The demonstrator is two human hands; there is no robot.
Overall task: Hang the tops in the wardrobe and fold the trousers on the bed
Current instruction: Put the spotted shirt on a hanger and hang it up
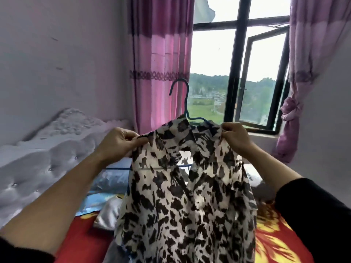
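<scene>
A person holds up a black and white spotty top (pixel 186 205) in front of them, over the bed (pixel 81 242). The top is on a blue hanger (pixel 186 103), and the hook sticks up above the collar. The left hand (pixel 118 142) pinches the left shoulder of the top. The right hand (pixel 234 136) pinches the right shoulder. The bed has a red and yellow cover. Far away is a window (pixel 241 73) with pink curtains (pixel 159 73).
</scene>
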